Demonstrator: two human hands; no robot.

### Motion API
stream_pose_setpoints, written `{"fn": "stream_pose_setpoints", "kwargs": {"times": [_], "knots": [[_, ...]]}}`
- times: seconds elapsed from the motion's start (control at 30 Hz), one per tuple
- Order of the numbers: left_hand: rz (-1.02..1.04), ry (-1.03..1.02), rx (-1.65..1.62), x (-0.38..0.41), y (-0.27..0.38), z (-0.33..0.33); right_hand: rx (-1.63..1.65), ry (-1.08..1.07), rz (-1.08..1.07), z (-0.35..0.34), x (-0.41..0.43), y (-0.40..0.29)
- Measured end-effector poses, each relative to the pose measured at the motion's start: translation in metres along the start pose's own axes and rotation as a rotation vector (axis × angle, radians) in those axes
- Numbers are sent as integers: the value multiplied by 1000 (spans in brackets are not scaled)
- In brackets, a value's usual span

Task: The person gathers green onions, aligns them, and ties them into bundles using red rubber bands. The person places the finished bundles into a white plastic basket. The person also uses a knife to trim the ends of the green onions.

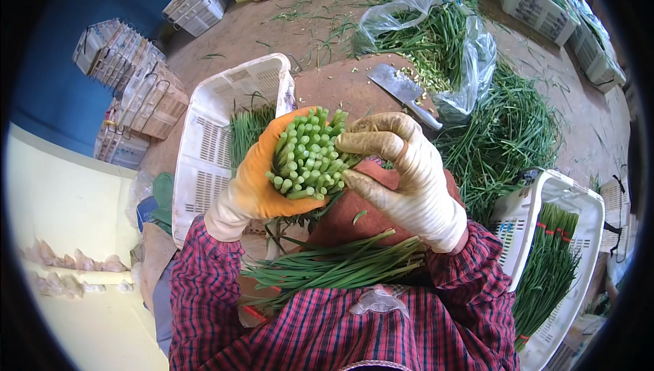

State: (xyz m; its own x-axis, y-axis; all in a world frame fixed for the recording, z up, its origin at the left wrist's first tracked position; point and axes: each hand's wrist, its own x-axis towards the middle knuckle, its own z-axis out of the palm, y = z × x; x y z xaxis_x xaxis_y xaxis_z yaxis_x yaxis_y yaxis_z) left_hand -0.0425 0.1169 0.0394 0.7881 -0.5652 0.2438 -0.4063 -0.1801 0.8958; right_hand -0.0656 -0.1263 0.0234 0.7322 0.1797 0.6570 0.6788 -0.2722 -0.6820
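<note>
My left hand (pixel 260 172), in a glove with an orange palm, wraps around a thick bundle of green chive stalks (pixel 309 159). Their pale cut ends face up toward me. My right hand (pixel 406 172) wears a soiled whitish glove. Its thumb and forefinger are apart at the bundle's right edge, their tips touching or almost touching the outer stalks. Below the hands, loose chives (pixel 342 269) lie across my lap beside a reddish-brown cloth (pixel 337 218). The bundle's lower length is mostly hidden behind my left hand.
Ahead, a cleaver (pixel 401 87) rests on a brown board (pixel 327 82) with trimmings. Behind it is a clear plastic bag (pixel 480 54) of chives. White crates flank me, left (pixel 204 131) and right (pixel 521 238); both contain chives. A loose chive heap (pixel 506 136) covers floor at right.
</note>
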Motion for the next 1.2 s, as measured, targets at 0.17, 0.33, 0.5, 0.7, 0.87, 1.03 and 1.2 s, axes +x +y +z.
{"fn": "stream_pose_setpoints", "kwargs": {"times": [0.17, 0.33, 0.5, 0.7, 0.87, 1.03, 1.2], "knots": [[18, -46, 9, -2, -3, 6, 248, -64, 50, -5, -7, 10], [65, -37, 47, -2, -5, 15, 373, 14, 260, 6, -17, -1], [13, -45, 6, -3, -8, 20, 45, 11, 89, 3, -14, -6], [22, -54, 59, -1, -10, 15, 807, 184, 140, 7, -12, 9], [18, 89, 231, 11, 3, 16, 695, 10, 454, -14, -28, 29], [127, 124, 143, 42, 12, 42, 935, -265, 399, 44, -22, 37], [339, 46, 382, 65, 45, 48, 808, -244, 556, -14, -18, 28]]}}
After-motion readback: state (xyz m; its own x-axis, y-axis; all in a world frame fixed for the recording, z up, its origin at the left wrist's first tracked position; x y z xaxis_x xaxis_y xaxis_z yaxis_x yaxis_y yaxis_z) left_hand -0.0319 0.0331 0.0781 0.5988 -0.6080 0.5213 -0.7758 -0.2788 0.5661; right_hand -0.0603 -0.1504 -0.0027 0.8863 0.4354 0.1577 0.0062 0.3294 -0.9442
